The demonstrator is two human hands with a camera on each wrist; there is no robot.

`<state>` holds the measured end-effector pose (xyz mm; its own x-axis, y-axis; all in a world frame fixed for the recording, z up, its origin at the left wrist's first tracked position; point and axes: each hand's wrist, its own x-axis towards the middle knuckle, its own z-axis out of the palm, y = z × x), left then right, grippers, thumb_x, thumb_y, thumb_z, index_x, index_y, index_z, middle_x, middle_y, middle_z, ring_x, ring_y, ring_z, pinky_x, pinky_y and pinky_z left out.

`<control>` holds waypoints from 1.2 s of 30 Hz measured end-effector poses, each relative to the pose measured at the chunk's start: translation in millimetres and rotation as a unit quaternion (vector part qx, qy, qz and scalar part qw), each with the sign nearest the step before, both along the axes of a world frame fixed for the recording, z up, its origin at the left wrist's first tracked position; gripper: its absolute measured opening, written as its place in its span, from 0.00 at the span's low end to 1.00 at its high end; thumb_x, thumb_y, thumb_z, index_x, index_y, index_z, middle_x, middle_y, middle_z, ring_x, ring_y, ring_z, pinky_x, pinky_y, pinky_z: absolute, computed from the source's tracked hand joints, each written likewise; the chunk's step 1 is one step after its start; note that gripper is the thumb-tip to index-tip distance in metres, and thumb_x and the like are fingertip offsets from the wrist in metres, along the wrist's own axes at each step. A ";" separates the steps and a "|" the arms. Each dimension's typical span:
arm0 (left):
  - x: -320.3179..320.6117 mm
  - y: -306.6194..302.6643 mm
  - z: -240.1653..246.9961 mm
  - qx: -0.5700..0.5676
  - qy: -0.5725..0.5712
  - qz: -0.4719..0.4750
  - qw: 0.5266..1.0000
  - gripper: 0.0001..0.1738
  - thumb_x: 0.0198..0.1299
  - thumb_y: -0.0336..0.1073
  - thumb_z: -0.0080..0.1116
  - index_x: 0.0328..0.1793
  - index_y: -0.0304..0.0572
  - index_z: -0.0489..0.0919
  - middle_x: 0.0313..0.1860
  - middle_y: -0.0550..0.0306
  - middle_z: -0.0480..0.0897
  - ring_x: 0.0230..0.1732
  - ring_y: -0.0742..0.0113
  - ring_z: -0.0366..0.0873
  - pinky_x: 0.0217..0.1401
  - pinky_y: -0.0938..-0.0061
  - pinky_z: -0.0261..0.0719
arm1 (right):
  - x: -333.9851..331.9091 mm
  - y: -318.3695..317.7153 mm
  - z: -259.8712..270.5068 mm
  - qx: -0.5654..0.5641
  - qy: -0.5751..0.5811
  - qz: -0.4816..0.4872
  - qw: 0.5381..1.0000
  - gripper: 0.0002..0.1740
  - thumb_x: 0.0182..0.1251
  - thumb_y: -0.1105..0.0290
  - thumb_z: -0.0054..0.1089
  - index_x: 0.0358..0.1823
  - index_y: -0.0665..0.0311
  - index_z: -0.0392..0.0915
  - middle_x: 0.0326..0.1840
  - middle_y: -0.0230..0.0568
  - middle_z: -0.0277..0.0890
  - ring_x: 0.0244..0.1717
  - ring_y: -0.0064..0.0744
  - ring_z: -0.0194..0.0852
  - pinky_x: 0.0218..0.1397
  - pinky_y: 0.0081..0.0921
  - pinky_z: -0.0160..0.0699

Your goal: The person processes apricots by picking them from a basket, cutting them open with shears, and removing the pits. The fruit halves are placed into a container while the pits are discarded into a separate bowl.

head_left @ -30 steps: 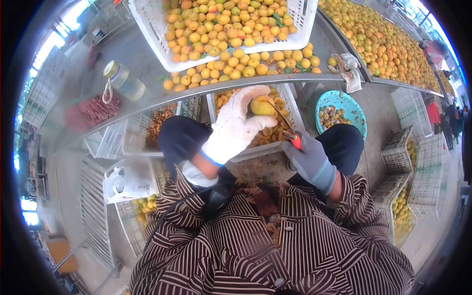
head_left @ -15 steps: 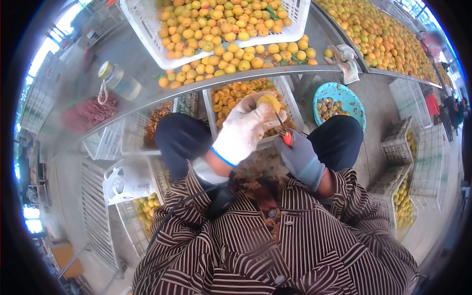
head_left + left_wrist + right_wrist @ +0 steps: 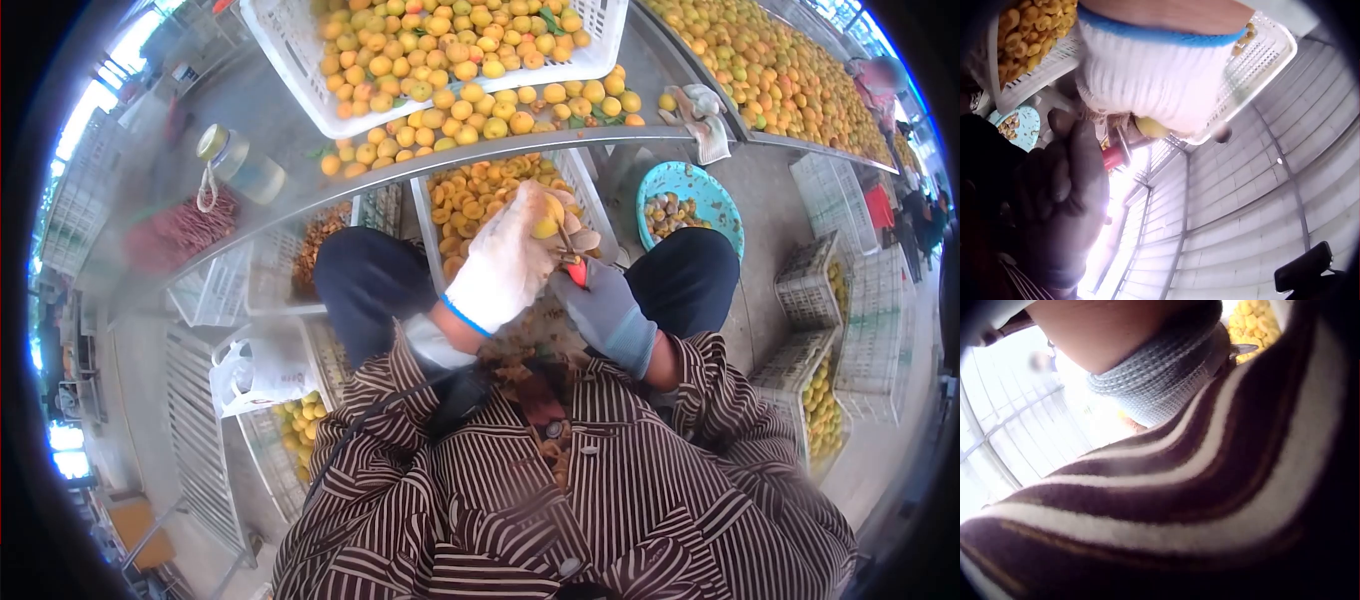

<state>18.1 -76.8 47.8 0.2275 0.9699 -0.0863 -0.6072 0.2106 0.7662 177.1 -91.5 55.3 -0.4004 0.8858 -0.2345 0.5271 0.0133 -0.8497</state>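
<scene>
Halved apricots (image 3: 470, 208) in white crate (image 3: 430, 240)

No legible txt, nos., brands or signs in any view. Head view, left-centre: the white plastic bag (image 3: 262, 372) may carry print, but it's too blurred to read. Upper left: the jar (image 3: 240, 165) is too small to make out any label. Wrist views are too blurred and too close for any lettering.
</scene>
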 end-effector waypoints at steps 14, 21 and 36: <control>-39.6 9.8 33.2 0.217 0.459 -0.004 0.862 0.23 0.64 0.44 0.59 0.58 0.34 0.76 0.49 0.53 0.80 0.54 0.66 0.77 0.58 0.73 0.72 | -4.3 21.9 60.8 -0.231 0.025 -0.024 0.972 0.08 0.68 0.68 0.57 0.34 0.64 0.70 0.21 0.28 0.67 0.18 0.20 0.64 0.23 0.21 0.65; 3.3 -1.6 1.7 0.029 0.018 0.035 0.999 0.28 0.72 0.53 0.50 0.63 0.34 0.70 0.52 0.46 0.78 0.57 0.49 0.79 0.57 0.57 0.78 | -12.7 7.3 20.8 -0.245 0.175 -0.096 0.949 0.07 0.69 0.68 0.56 0.34 0.62 0.71 0.21 0.27 0.65 0.19 0.18 0.63 0.22 0.20 0.64; 8.5 -12.8 18.0 0.032 0.210 0.040 0.976 0.40 0.75 0.64 0.27 0.55 0.33 0.78 0.44 0.47 0.85 0.45 0.63 0.80 0.56 0.71 0.75 | -9.6 2.5 -33.7 -0.086 0.091 -0.090 0.988 0.14 0.70 0.61 0.54 0.38 0.67 0.75 0.25 0.43 0.76 0.29 0.37 0.78 0.34 0.31 0.74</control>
